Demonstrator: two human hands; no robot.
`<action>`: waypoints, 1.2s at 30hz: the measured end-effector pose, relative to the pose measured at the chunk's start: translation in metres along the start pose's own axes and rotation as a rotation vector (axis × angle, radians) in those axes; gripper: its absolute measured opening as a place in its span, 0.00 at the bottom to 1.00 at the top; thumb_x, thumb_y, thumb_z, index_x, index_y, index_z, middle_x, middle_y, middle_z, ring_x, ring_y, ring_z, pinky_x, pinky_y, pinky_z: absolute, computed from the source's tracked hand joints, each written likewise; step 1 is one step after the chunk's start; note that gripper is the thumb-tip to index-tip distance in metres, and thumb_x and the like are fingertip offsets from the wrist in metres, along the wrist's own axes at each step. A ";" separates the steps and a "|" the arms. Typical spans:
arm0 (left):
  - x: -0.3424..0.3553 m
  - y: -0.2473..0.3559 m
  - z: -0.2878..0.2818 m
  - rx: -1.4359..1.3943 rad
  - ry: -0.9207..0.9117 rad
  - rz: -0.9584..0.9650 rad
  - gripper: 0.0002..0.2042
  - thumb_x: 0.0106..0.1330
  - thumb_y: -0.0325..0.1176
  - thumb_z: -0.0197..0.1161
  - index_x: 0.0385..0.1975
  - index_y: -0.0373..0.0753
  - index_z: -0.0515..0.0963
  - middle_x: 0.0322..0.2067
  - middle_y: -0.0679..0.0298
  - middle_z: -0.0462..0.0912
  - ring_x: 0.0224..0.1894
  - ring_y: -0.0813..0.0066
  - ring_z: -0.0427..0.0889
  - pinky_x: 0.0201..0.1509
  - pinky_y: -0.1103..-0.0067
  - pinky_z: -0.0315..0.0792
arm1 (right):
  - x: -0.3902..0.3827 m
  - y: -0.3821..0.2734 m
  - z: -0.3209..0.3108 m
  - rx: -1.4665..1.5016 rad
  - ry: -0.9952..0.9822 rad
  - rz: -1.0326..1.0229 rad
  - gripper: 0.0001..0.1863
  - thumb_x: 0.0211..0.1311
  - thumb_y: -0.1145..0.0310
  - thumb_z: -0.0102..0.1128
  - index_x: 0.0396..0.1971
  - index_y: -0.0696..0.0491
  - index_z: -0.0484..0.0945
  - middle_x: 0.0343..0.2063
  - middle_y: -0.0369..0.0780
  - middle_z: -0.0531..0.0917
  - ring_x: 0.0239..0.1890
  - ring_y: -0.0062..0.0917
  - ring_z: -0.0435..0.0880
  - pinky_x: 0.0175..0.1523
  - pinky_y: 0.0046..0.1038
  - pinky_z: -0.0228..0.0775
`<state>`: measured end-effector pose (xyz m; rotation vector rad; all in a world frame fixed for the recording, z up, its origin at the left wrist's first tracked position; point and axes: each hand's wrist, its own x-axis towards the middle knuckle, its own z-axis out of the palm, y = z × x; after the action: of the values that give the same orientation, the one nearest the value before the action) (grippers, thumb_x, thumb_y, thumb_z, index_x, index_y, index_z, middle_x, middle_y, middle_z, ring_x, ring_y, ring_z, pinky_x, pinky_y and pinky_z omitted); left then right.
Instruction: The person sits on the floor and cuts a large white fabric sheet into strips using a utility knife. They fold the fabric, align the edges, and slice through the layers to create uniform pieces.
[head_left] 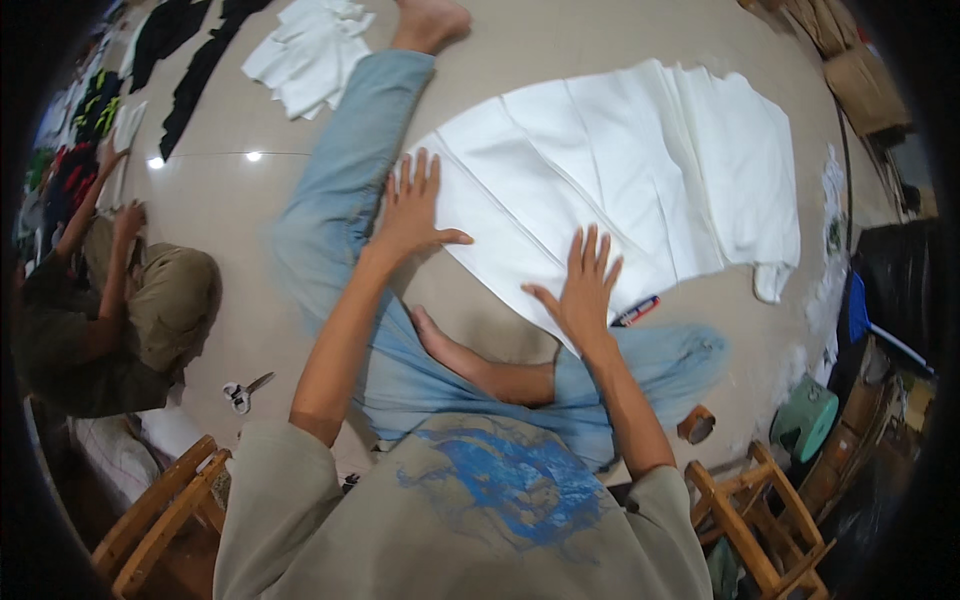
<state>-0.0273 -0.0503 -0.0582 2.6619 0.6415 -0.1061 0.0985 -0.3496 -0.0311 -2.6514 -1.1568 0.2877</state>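
A large piece of white fabric (620,140) lies spread on the tiled floor in front of me, with seam-like lines or creases running across it and folds bunched toward its right end. My left hand (410,215) rests flat at its left edge, fingers spread and thumb pointing right. Farther right, my right hand (585,290) lies on the near edge, its fingers also stretched apart. Neither hand grips anything. Just beside my right wrist is a small red and dark-blue tool (636,311), partly by my knee; its exact kind is unclear.
Scissors (247,392) lie on the floor at left, near another person (120,290) sitting with dark and white cloth. A crumpled white cloth pile (308,55) sits beyond my leg. Wooden stools (760,520) flank me. At right are a green round object (806,420) and cardboard (866,90).
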 end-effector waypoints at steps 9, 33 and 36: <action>0.046 0.005 -0.022 -0.318 0.391 -0.205 0.32 0.68 0.37 0.68 0.67 0.27 0.65 0.62 0.42 0.73 0.62 0.42 0.72 0.65 0.58 0.67 | 0.087 -0.064 -0.009 0.413 0.165 -0.242 0.24 0.69 0.74 0.57 0.64 0.62 0.72 0.70 0.52 0.68 0.74 0.51 0.62 0.77 0.49 0.51; 0.069 -0.023 -0.030 -0.947 0.326 -0.505 0.07 0.69 0.27 0.65 0.40 0.30 0.83 0.34 0.50 0.88 0.38 0.60 0.86 0.46 0.70 0.76 | 0.294 -0.129 -0.014 0.311 -0.487 -0.597 0.09 0.65 0.75 0.62 0.43 0.58 0.85 0.42 0.46 0.86 0.48 0.42 0.83 0.57 0.42 0.75; 0.071 -0.022 -0.029 -0.932 0.304 -0.546 0.06 0.69 0.26 0.63 0.40 0.30 0.83 0.35 0.49 0.88 0.39 0.57 0.87 0.47 0.69 0.76 | 0.292 -0.131 -0.008 0.291 -0.457 -0.575 0.09 0.64 0.75 0.62 0.42 0.58 0.85 0.41 0.46 0.86 0.47 0.42 0.83 0.56 0.42 0.75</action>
<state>0.0252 0.0085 -0.0514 1.5739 1.1530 0.3666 0.2050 -0.0485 -0.0105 -1.9453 -1.7860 0.8943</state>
